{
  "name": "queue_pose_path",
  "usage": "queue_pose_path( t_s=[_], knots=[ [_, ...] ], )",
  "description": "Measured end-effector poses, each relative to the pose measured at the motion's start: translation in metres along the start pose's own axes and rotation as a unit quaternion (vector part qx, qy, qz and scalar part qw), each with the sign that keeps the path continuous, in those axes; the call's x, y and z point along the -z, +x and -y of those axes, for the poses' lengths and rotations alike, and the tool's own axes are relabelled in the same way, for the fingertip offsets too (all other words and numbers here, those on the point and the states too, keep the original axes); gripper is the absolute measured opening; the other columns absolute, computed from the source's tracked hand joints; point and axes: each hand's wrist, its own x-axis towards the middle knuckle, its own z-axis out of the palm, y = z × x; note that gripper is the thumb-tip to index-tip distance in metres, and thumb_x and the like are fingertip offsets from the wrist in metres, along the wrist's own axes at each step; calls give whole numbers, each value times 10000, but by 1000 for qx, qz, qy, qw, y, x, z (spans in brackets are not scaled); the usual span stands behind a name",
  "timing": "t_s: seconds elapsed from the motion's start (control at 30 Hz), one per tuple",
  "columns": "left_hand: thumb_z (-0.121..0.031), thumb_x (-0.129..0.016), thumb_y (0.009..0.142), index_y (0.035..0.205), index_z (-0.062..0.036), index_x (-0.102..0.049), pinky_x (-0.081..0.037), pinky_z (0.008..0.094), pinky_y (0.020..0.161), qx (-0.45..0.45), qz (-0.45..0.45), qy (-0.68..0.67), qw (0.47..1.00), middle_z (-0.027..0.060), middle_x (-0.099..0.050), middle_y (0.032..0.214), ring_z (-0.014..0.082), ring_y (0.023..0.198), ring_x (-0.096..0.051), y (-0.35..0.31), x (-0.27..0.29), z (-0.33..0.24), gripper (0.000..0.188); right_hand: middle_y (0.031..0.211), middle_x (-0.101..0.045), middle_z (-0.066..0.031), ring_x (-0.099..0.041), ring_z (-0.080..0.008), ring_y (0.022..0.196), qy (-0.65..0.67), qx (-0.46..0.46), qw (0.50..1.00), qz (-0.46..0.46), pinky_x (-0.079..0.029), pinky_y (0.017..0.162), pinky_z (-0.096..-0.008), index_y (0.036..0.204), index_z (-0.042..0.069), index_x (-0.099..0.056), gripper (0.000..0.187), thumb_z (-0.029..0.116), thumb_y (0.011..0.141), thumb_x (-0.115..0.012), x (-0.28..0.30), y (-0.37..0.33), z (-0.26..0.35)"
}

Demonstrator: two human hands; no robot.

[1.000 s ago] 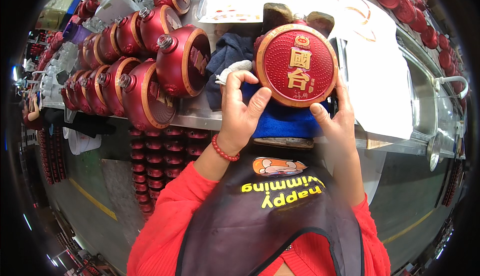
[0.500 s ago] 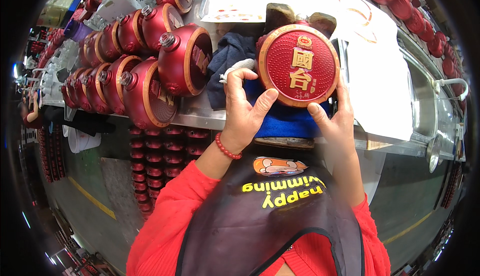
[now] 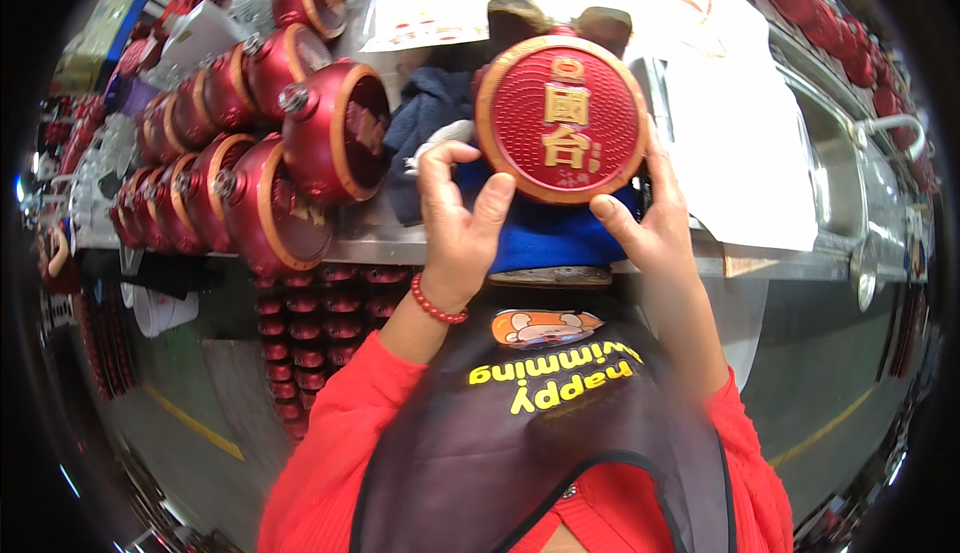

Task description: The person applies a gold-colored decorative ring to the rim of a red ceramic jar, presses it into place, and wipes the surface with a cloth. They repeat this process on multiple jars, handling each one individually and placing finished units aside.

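A round, flat-faced red bottle [image 3: 620,103] with raised gold characters and an orange-brown rim lies in front of me, its face turned up. My left hand [image 3: 457,218] is at its left lower edge, fingers curled against the rim and thumb raised close to it. On the other side my right hand [image 3: 655,228] has its fingers along the right edge and its thumb near the bottom rim. Dark worn blocks [image 3: 515,23] flank the neck end, and a blue cloth [image 3: 550,243] lies below the bottle. The bottle's underside and some fingertips are hidden.
Rows of similar red bottles [image 3: 265,203] stand on the metal bench to the left. A dark cloth [image 3: 430,118] lies beside my left hand. White sheets [image 3: 740,143] cover the bench at right, next to a metal sink [image 3: 835,153]. More bottles [image 3: 305,353] are stacked below the bench.
The whole view has shifted, so bench, bottle and hands appear farther left. Both hands stay at the bottle; its lower rim now shows a little more.
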Motion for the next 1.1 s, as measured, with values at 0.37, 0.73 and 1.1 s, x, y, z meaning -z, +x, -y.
queue_pose_path(
  t_s=[0.37, 0.73, 1.1],
  knots=[
    [-283, -831, 891, 1424, 1, -317, -266, 423, 1194, -5, 27, 74, 997, 199, -382, 1467, 279, 1373, -387, -2, -5, -7, 792, 1453, -527, -211, -552, -232, 1167, 121, -18, 992, 7, -436, 1042, -350, 1542, -67, -389, 711, 326, 1016, -661, 10, 1, -4],
    [-303, -776, 941, 1458, 1, -299, -262, 411, 1183, -4, 44, 33, 998, 169, -385, 1482, 249, 1370, -388, -3, -1, -3, 766, 1073, -588, -12, -511, -92, 978, 204, -102, 974, 7, -431, 950, -257, 1524, -8, -465, 673, 281, 979, -733, 7, 10, -3],
    [-348, -829, 872, 1522, 43, -207, -245, 452, 1204, -2, 65, 71, 995, 205, -356, 1485, 291, 1385, -374, 2, -9, -17, 981, 1171, -605, -39, -527, -116, 1057, 192, -86, 978, 5, -436, 1000, -296, 1483, -26, -502, 648, 301, 974, -735, 10, 13, -1]
  ],
)
